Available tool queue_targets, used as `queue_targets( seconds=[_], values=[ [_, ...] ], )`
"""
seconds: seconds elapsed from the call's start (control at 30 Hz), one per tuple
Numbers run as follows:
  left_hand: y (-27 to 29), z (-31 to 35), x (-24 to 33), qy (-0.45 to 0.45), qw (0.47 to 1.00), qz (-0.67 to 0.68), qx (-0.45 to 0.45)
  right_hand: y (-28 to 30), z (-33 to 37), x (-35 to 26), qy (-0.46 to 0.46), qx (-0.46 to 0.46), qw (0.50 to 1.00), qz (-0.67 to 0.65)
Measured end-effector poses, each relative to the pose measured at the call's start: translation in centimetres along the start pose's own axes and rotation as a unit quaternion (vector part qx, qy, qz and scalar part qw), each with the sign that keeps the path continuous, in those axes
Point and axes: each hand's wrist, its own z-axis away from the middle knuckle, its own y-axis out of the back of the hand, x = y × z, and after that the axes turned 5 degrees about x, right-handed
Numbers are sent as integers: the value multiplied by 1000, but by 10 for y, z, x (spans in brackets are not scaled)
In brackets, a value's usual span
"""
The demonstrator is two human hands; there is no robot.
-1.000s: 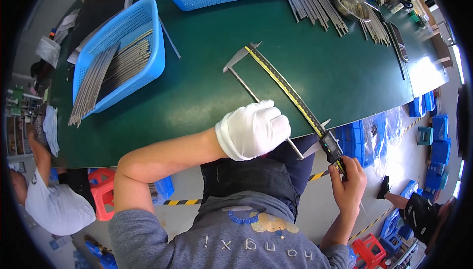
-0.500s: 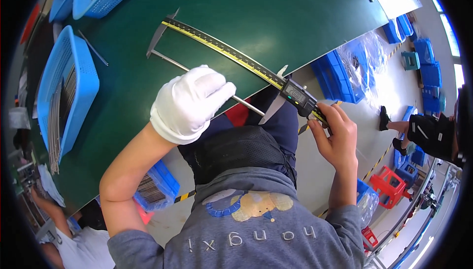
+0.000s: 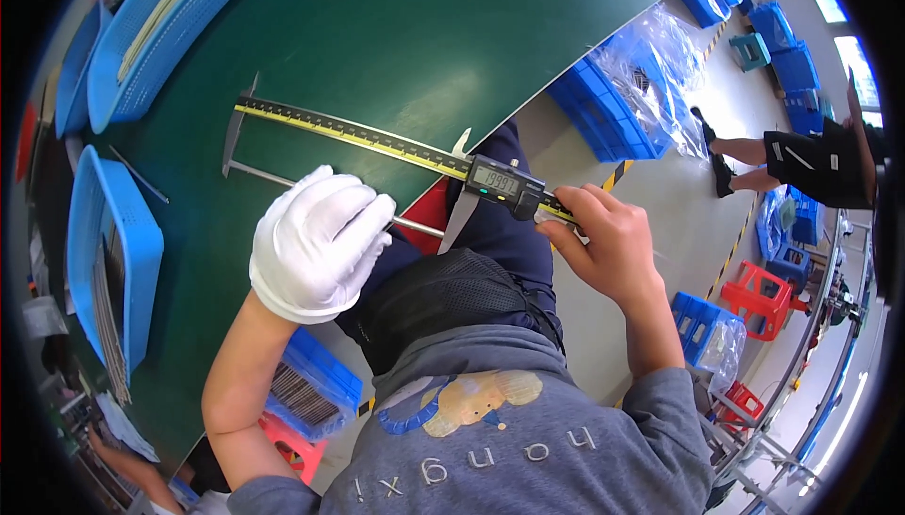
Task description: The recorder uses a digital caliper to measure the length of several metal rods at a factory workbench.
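A thin metal rod (image 3: 419, 227) is gripped in the curled, gloved left hand (image 3: 316, 242), and the tail of a digital caliper (image 3: 353, 136) is pinched in the bare right hand (image 3: 608, 237), just past the display (image 3: 495, 179). The near edge of the green table (image 3: 377, 34) is crossed by both, so the display end is held out over the lap (image 3: 514, 232). Whether the beam is resting on the surface can't be told. The rod is lined up between the widely spread jaws, one end by each. Its middle is blocked from view by the white glove (image 3: 292, 298), so just two bits can be seen: straight, plain, silvery, a little shiny.

Further out, toward the table's left side, grey rods (image 3: 111, 326) are piled in a blue basket (image 3: 139, 251), partly hidden by its wall. A loose rod (image 3: 139, 176) is left just beside it, and paler rods are kept in another blue basket (image 3: 108, 91) farther up. Past the near edge, a big blue crate (image 3: 603, 110) is partly covered by clear plastic (image 3: 665, 53), and a rod-filled blue crate (image 3: 344, 383) is parked near the left forearm (image 3: 250, 359).
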Motion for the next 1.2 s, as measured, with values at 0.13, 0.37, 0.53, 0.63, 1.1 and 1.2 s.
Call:
queue_targets(
  seconds=[0.13, 0.37, 0.53, 0.63, 1.1, 1.2],
  values=[
    [1, -1, 0, 2, 1000, 15, -9, 3, 0, -5, 3, -8, 1000, 0],
    [1, -2, 1, 3, 999, 28, -20, 6, 0, -7, 2, -30, 999, 14],
    [-2, -6, 8, 18, 998, 25, -49, 3, -3, -9, -2, -18, 1000, 16],
    [-15, 1, 10, -26, 998, -41, -45, -2, -4, -5, 0, -1, 1000, 15],
    [72, -92, -160, -16, 932, -315, 181, 2, -4, -6, 20, 24, 1000, 2],
    [55, -81, -224, 224, 915, -334, 40, -1, -3, -2, 37, 17, 999, -9]
  ],
)
